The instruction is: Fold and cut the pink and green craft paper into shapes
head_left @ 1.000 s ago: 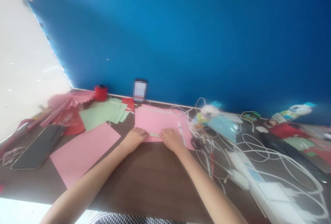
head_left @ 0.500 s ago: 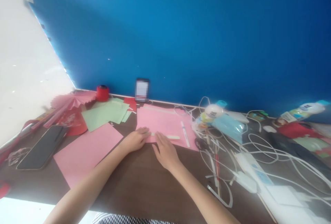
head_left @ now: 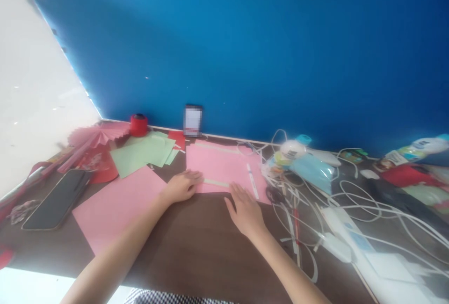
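Pink paper sheets lie in the middle of the desk, with a narrow pale strip, possibly tape, along the near edge and a similar one along the far edge. My left hand rests flat on the near left corner, its fingertips by the strip's left end. My right hand is open too, fingers laid over the strip's right part, thumb apart. Neither hand grips anything. A white pen lies on the paper just beyond my right hand.
Another pink sheet lies left, partly under my left forearm. Green papers, a red tape roll, a pink folded fan and a phone are beyond it. White cables and a power strip crowd the right. A blue wall rises behind.
My right hand has slid right along the strip, away from my left hand, uncovering the strip's middle. My left hand stays nearly in place at the left corner.
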{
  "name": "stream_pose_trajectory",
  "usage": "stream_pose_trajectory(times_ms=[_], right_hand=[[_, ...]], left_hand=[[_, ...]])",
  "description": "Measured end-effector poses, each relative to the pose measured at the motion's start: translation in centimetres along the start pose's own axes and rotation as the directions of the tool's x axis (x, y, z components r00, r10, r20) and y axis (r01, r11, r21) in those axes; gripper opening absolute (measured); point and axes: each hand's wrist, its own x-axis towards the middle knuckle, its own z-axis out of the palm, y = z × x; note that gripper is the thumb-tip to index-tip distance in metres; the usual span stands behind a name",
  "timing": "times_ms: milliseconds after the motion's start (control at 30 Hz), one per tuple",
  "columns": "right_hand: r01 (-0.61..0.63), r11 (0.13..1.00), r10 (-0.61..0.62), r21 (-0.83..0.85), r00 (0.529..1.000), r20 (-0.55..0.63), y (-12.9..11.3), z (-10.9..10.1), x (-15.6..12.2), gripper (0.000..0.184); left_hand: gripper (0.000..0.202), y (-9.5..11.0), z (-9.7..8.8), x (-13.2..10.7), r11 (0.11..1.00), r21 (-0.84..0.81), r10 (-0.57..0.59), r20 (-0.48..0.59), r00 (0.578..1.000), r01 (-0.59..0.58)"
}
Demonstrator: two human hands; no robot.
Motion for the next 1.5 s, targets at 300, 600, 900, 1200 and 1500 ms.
stream_pose_trajectory(times_ms=[300, 600, 900, 1200, 1500], right_hand=[[0.003, 0.999, -0.002, 0.036, 1.0, -0.031, 0.8, 0.4, -0.6, 0.05], [0.017, 0.997, -0.016, 0.078, 1.0, -0.018, 1.0, 0.6, -0.7, 0.051], [0.02, 0.996, -0.013, 0.09, 0.997, -0.08, 1.3, 0.3, -0.4, 0.042], [0.02, 0.979, 0.025, 0.203, 0.977, -0.214, 2.5, -0.1, -0.2, 0.033], [-0.054, 0.883, 0.165, 0.466, 0.965, -0.202, 2.7, -0.6, -0.5, 0.033]], left_hand=[[0.038, -3.4, -1.0, -1.6, 0.996, -0.015, -0.092, -0.073, 0.993, 0.091], [0.048, -3.1, -0.9, -1.7, 0.998, 0.051, -0.026, -0.209, 0.978, 0.037], [0.038, -3.4, -0.2, -1.6, 0.995, 0.088, 0.052, -0.156, 0.986, -0.038], [0.031, -2.9, -0.4, -1.4, 0.987, -0.155, -0.081, -0.198, 0.977, 0.05], [0.026, -1.0, -1.2, -1.1, 0.915, -0.36, -0.254, -0.17, 0.952, 0.18]])
